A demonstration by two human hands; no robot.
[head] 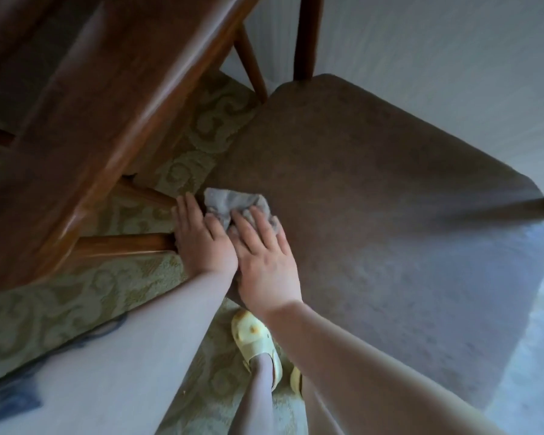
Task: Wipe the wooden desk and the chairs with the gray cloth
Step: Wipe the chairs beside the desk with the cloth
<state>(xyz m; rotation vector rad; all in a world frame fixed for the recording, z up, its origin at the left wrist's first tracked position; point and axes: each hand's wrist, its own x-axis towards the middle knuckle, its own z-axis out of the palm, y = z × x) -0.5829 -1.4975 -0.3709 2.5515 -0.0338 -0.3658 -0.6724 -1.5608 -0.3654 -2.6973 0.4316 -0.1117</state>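
Observation:
A crumpled gray cloth (230, 204) lies on the near left corner of a chair's brown padded seat (374, 196). My right hand (261, 246) presses flat on the cloth, fingers spread and fairly straight. My left hand (200, 233) sits beside it at the seat's left edge, fingers extended; whether it touches the cloth I cannot tell. The wooden desk (85, 98) slants across the upper left, close to the chair.
Wooden rails (123, 244) of the desk or another chair run under the desk by my left hand. A green patterned carpet (60, 299) covers the floor. My foot in a yellow sandal (253, 337) stands below the seat. A dark chair post (307, 36) rises behind.

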